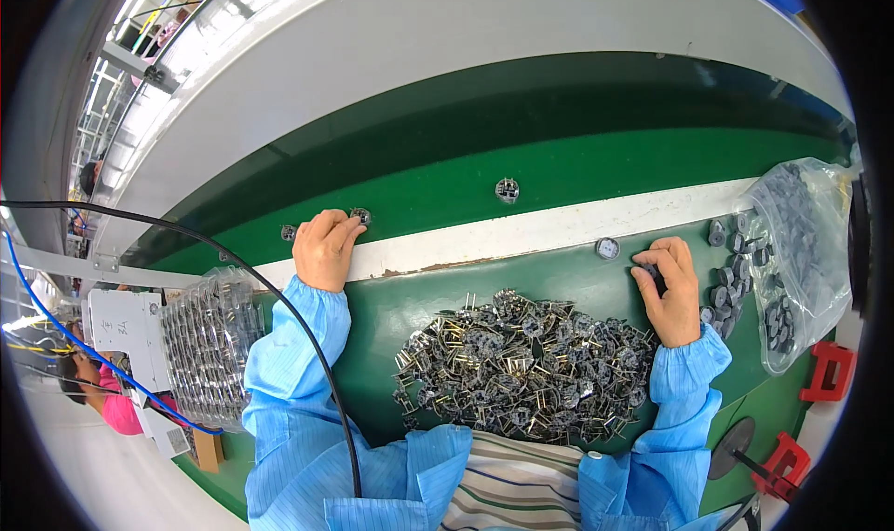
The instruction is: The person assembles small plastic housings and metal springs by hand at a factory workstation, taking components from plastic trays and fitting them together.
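Observation:
My left hand [323,251] reaches over the white rail to the green belt. Its fingertips pinch a small round electronic part [360,216] on the belt. Close beside that hand lies a similar part [289,232]; another round part [507,190] sits farther right on the belt. My right hand [672,293] is over the green table, thumb and fingers curled around a small dark round cap [649,271], which they partly hide. Just left of it stands a round piece with a pale face [608,248]. Between my forearms spreads a large heap of small metal-pinned parts [526,368].
A clear plastic bag [805,251] of dark round caps lies at the right, with loose caps [729,293] beside it. Stacked clear trays [212,349] stand at the left. A black cable [279,293] crosses over my left arm. Red brackets [829,371] sit at the right edge.

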{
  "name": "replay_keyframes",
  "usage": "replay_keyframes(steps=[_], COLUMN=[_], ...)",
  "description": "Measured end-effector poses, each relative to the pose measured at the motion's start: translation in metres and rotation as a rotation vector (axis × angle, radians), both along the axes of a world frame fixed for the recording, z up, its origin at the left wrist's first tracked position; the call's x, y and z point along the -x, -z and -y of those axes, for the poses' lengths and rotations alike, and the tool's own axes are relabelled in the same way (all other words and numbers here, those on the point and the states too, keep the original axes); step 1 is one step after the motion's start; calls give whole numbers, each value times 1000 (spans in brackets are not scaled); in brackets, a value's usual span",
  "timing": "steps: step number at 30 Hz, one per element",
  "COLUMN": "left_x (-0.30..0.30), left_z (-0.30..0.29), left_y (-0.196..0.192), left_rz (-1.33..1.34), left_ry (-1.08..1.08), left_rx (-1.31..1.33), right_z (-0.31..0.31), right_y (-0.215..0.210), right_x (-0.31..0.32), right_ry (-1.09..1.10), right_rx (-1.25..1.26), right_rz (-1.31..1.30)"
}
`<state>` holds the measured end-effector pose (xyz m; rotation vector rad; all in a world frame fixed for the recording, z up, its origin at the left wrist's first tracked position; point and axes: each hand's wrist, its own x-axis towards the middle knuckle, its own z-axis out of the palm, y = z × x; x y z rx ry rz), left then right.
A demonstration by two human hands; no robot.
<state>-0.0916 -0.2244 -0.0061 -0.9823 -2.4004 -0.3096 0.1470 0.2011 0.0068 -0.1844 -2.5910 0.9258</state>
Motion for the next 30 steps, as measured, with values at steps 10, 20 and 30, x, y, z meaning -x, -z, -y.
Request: replay_keyframes(steps=[10,20,30], left_x=[1,12,-53], left_z=[9,32,-97], left_y=[3,16,-46], left_rz=[41,293,644], left_ry=[-64,-107,442], left_rx=[-1,-238,-584], right_z=[1,3,24], right_y=[1,4,-35], right_x=[0,2,1], right_ry=[22,3,116], right_rx=[22,38,-214], right_rz=[23,-8,-245])
